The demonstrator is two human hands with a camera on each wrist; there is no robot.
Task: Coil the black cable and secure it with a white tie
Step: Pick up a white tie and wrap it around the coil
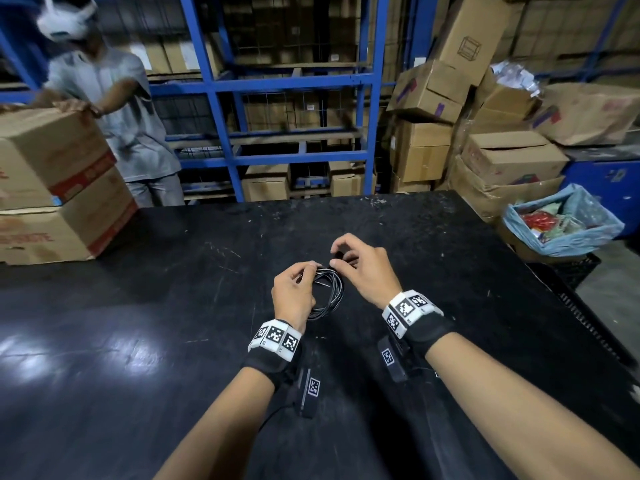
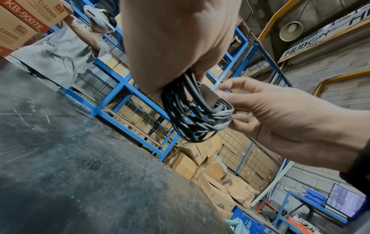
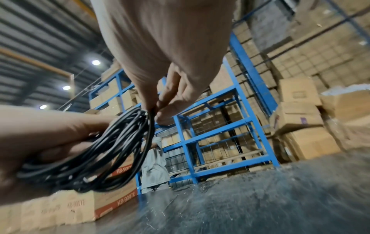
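Over the middle of the black table (image 1: 138, 341), my left hand (image 1: 306, 275) grips a coil of black cable (image 1: 327, 292) made of several loops, fingers curled round its left side. My right hand (image 1: 337, 258) pinches the coil's far edge between thumb and fingers. In the left wrist view the coiled cable (image 2: 188, 120) hangs below my left hand (image 2: 192, 74), and my right hand (image 2: 230, 104) closes on its bundled end beside a flat dark piece (image 2: 210, 96). The right wrist view shows the cable (image 3: 112, 147) with a small pale bit (image 3: 145, 113) at the pinch. I cannot make out a white tie clearly.
Stacked cardboard boxes (image 1: 52, 202) stand on the table's far left, where another person (image 1: 114, 109) handles one. Blue racking (image 1: 294, 88) full of boxes runs behind the table. At the right are piled boxes (image 1: 502, 157), a blue-lined bin (image 1: 561, 223) and a black crate (image 1: 575, 268).
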